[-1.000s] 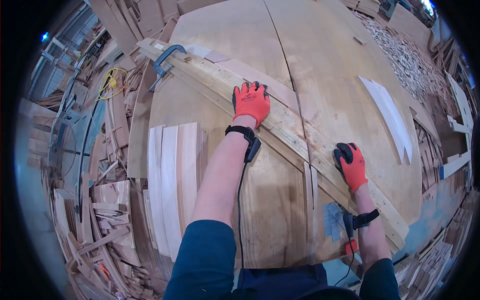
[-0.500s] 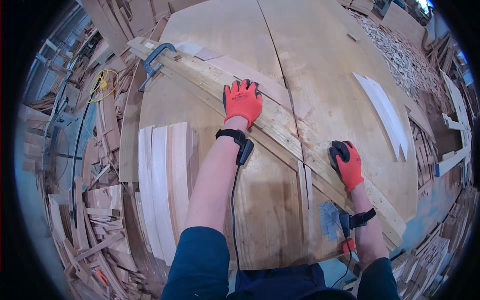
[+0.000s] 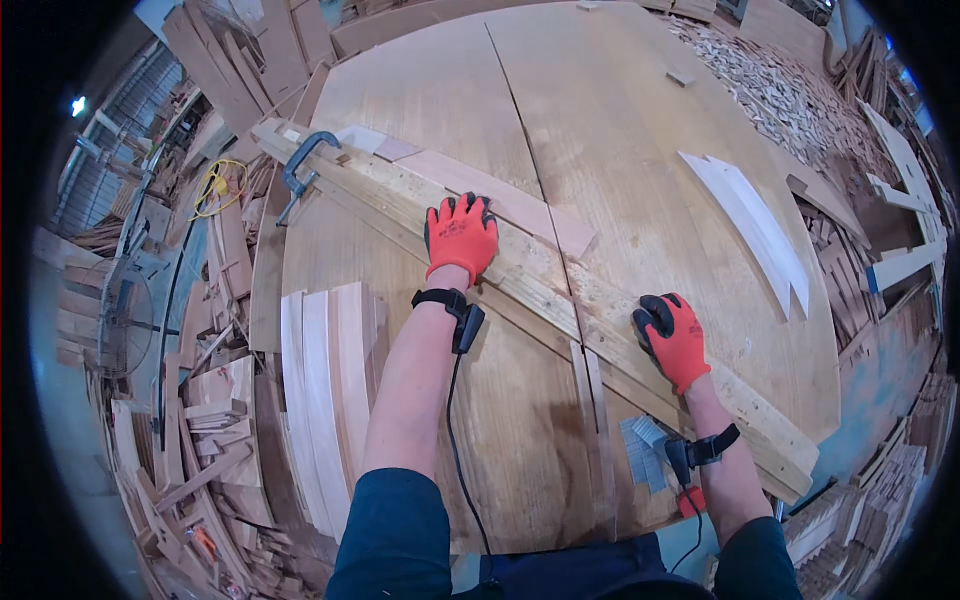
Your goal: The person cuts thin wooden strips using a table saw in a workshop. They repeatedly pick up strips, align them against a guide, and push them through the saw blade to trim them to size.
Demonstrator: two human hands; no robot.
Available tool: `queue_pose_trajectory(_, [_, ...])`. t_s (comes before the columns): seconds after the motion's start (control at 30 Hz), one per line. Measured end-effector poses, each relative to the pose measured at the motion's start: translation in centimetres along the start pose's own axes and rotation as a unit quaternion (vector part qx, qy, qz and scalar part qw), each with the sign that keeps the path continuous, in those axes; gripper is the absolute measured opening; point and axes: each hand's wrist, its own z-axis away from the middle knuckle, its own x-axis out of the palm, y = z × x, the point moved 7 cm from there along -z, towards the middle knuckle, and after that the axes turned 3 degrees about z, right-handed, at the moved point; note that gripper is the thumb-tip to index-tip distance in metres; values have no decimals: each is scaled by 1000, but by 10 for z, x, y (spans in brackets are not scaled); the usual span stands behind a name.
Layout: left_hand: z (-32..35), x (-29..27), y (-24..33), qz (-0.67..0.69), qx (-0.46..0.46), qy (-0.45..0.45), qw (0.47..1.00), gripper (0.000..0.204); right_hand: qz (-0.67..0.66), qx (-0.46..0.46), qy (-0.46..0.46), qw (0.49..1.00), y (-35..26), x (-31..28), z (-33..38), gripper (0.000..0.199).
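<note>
A long wooden plank [image 3: 390,186] lies slantwise across the large wooden panel [image 3: 480,420], from far left to near right. At its far left end a blue C-clamp [image 3: 297,170] is fastened. My left hand [image 3: 462,238], in a red and black glove, presses on the plank's middle with its fingers stretched out. Along the plank's far edge lies a thin flat wooden strip [image 3: 560,228], close to those fingertips. Farther right, my gloved right hand [image 3: 675,342] rests on the plank with its fingers curled in; whatever they hold, if anything, is hidden.
Curved pale wooden pieces [image 3: 325,390] stand at the left, and white pointed pieces [image 3: 750,225] lie at the right. Near my right wrist are grey metal strips [image 3: 645,450] and a red round object [image 3: 691,501]. Scrap wood [image 3: 215,440] is heaped at the left.
The whole view has shifted slightly, so the panel, plank and both hands appear lower and mostly farther left. Both hands remain on the plank; the left fingers stay stretched, the right ones curled.
</note>
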Motion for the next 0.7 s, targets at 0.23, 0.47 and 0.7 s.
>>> queue_pose_trajectory(0.23, [103,-3,5,-10,-4,52,999,53,7,-27,-1,1000,-4,-20,104,28])
queue_pose_trajectory(0.47, [213,-13,8,21,-7,69,997,53,5,10,10,1000,-11,-18,197,29])
queue_pose_trajectory(0.7, [295,-24,24,39,12,77,996,48,226,-46,20,973,-62,13,181,51])
